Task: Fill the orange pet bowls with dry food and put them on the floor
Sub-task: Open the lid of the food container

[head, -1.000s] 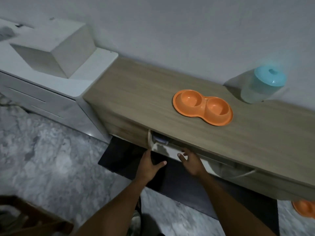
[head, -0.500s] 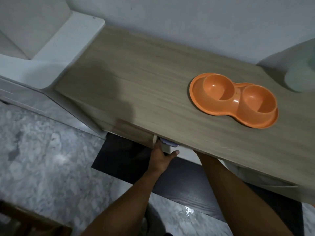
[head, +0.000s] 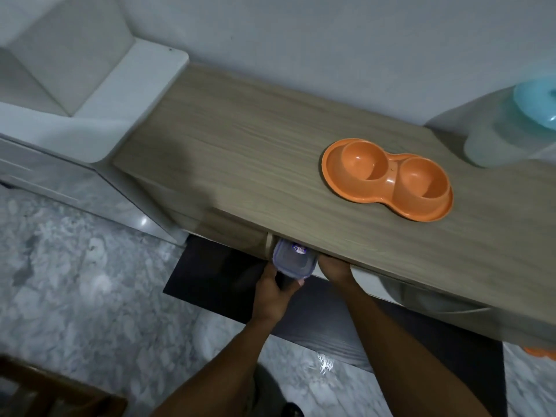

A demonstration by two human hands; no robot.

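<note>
Marble-patterned grey floor (head: 75, 296) fills the nine o'clock side, with a white unit (head: 90, 130) above it at ten o'clock, butted against the wooden countertop (head: 240, 152). At six o'clock of the counter's front edge, the left hand (head: 270, 291) is clenched round the near end of a clear lidded container (head: 293, 261), which pokes out from the open space under the counter; its contents cannot be made out, though it is presumably the dry food. Just beside it at three o'clock, the right hand (head: 334, 270) reaches under the counter lip with its fingers hidden, so whether it grips anything cannot be told. The orange double bowl (head: 386, 179) sits flat on the countertop at about one o'clock from both hands, well apart from them and touched by neither, both wells looking empty. It looks like light, stiff moulded plastic with a smooth, possibly slippery finish; its broad flat rim, or the narrow waist between the wells, seems the best place to hold it, kept level once filled so kibble does not spill. A translucent jar with a blue lid (head: 508, 127) stands at the counter's far three o'clock end, against the wall. A sliver of something orange (head: 540, 352) shows on the floor at four o'clock.
</note>
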